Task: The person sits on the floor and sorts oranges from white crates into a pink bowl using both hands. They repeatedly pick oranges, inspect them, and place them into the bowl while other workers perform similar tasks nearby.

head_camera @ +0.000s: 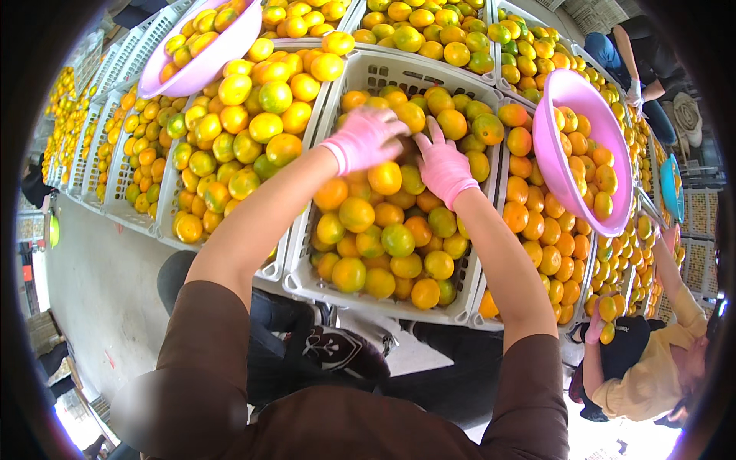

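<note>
A light-grey plastic crate (pixel 379 302) of green-and-orange mandarins (pixel 398 240) stands before me. Over its middle is my left hand (pixel 368 141) in a pink glove, blurred, its fingertips among the fruit near an orange mandarin (pixel 410 117). Whether it grips any fruit is hidden. My right hand (pixel 445 167), gloved in pink too, reaches in from the other side with two fingers spread on the fruit. Another mandarin (pixel 451 124) lies just beyond those fingertips. Between the hands is a darker gap in the pile. The far wall of the crate (pixel 411 77) shows bare slats.
Crates of mandarins adjoin mine on the left (pixel 236 138), right (pixel 535 224) and far side (pixel 425 34). Pink basins with fruit rest on the left (pixel 253 29) and right (pixel 555 149) crates. A co-worker's gloved hand (pixel 595 322) holds mandarins at the right.
</note>
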A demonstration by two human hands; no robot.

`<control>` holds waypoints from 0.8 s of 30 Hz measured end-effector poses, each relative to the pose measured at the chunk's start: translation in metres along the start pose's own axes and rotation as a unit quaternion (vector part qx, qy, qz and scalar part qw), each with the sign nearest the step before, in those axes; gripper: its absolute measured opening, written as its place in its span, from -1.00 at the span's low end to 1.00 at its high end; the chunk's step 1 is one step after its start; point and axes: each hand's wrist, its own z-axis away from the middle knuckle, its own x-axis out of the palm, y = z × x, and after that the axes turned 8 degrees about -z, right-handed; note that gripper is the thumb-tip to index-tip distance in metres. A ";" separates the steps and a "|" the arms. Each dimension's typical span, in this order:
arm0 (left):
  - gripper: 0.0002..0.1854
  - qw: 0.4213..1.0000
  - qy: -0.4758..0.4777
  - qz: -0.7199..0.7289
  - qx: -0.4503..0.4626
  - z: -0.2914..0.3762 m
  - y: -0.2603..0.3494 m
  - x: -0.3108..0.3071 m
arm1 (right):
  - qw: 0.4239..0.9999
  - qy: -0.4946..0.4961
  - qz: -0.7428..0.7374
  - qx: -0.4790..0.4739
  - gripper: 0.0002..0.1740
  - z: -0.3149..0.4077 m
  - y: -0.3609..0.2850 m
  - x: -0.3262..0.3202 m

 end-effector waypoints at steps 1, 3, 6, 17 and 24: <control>-0.54 0.998 -0.007 -0.057 0.020 -0.008 -0.020 0.002 | 1.000 0.010 0.021 -0.005 -0.33 -0.010 -0.001 0.001; -0.46 0.973 0.070 -0.221 -0.008 -0.016 -0.045 0.008 | 0.997 0.043 0.065 -0.018 -0.29 -0.044 -0.008 -0.002; -0.29 0.971 -0.033 -0.231 -0.045 -0.045 -0.075 0.006 | 0.992 0.129 -0.005 0.009 -0.24 -0.090 -0.023 -0.007; -0.11 0.987 -0.157 0.019 -0.035 0.028 -0.003 -0.016 | 0.993 -0.076 -0.088 -0.020 -0.02 0.017 0.024 -0.040; -0.37 0.996 -0.026 -0.073 -0.032 0.007 0.006 0.013 | 0.990 0.103 0.079 -0.063 -0.01 0.016 0.021 -0.013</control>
